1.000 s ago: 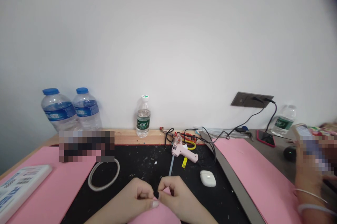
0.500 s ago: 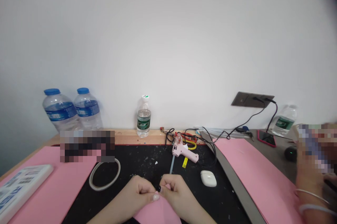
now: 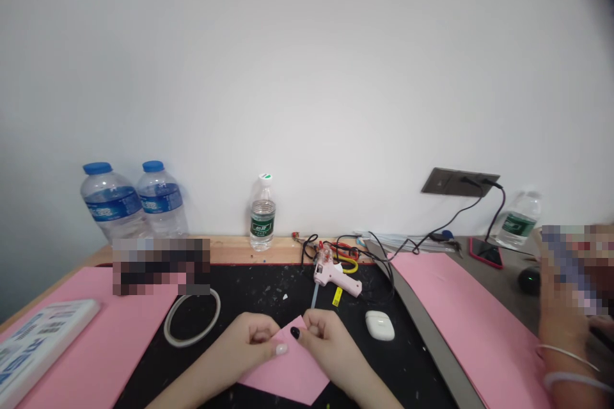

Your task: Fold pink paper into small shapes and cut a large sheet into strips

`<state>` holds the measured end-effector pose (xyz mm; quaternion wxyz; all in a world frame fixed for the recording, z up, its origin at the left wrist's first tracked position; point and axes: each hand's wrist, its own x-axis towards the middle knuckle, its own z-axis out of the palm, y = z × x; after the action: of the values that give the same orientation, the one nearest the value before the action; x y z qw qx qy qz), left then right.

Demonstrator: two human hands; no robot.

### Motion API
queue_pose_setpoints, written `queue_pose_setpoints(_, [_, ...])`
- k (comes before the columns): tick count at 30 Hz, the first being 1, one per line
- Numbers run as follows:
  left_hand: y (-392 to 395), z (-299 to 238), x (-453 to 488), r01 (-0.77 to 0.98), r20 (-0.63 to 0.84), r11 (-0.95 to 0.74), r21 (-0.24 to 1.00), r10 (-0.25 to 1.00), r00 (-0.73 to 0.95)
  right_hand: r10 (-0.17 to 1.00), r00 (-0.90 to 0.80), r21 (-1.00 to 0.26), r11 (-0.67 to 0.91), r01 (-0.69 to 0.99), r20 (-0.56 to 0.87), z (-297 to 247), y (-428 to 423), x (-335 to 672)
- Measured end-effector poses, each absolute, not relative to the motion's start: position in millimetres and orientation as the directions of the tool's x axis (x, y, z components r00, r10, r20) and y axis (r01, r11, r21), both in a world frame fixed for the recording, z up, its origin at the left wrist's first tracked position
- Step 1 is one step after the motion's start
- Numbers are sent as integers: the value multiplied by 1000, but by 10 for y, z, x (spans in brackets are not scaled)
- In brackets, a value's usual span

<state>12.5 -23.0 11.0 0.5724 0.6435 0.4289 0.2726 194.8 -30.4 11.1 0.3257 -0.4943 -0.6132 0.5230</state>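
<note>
1. Looking down from the head view: a pink paper (image 3: 283, 374) lying on a black work mat (image 3: 249, 297), right under both hands and partly lifted by them.
2. Left hand (image 3: 247, 342): mostly closed, with thumb and fingers pinching the paper's upper edge.
3. Right hand (image 3: 326, 345): mostly closed too, pinching the same edge, very near the left hand but not clearly touching it.
4. Best way with this paper: lining up the edges first, then pressing slowly with the thumbs (soft, even pushes make a neat line).
5. Close by on the mat: a pink glue gun (image 3: 333, 281), a white earbud case (image 3: 380, 326) and a clear tape ring (image 3: 192, 322).
6. Far right: another person's hand (image 3: 563, 326) with thin bangles (image 3: 570, 358), its held thing too blurred to name.
7. Hard to see: paper edges under the fingers, so no telling if it is folded. Also unclear: a small black spot (image 3: 295, 333) by the right thumb (maybe a painted nail). A blurry patch (image 3: 160, 266) hides whatever sits behind the tape ring, and the picture's bottom edge cuts off both arms.
</note>
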Motion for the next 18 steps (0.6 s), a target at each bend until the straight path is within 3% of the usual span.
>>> queue_pose_setpoints(3, [-252, 76, 129, 232, -251, 145, 962, 804, 539, 971, -239, -928, 87, 363, -2, 100, -300, 1945])
queue_pose_setpoints(7, [-248, 10, 144, 237, -299, 204, 950, 813, 500, 981, -188, -902, 114, 417, 37, 86, -302, 1920])
queue_pose_setpoints(14, [-231, 9, 146, 218, -292, 209, 953, 822, 489, 983, -179, -932, 95, 351, 33, 37, -303, 1889])
queue_pose_setpoints(18, [-220, 96, 121, 118, -301, 279, 953, 841, 449, 990, -131, -956, 82, 283, 46, 70, -294, 1901])
